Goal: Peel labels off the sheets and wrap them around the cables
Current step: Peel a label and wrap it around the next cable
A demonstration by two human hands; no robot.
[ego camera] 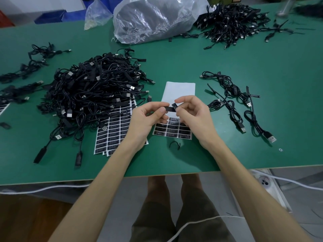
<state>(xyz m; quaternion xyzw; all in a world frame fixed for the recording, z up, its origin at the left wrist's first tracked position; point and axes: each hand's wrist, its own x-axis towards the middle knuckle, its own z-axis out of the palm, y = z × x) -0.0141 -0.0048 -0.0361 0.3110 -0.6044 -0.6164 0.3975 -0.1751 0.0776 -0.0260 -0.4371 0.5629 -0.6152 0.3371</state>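
**Two hands pinch one label above a part-stripped sheet**

Two bare forearms reach over the near edge of the green-topped table (244, 154); that edge runs left to right just behind the wrists, and the strip of mat between it and the sheets holds only a small black curled tie (174, 145).

The left hand (145, 119) pinches one end of a black rectangular label (168, 109) between thumb and curled fingers; the right hand (194, 117) pinches the other end, which curls upward, between thumb and fingertips; the label is held in the air, off the table, above the white backing sheet (180, 89). That sheet is bare at its far half; a few rows of black labels remain at its near end, partly under the hands.

Just left of it lies a fanned stack of full black label sheets (113, 133); its far-left corner is overlapped by the large heap of black USB cables (94, 95), which crowds the left hand's side. To the right, a small cluster of loose black cables (232, 102) lies apart from the sheet, with bare mat between and beyond.

Farther off stand a big crumpled clear plastic bag (153, 18), a second tangle of black cables (232, 23) and, at the left, scattered cable strands (35, 58); blue plastic bins (50, 16) sit beyond the table's far edge.
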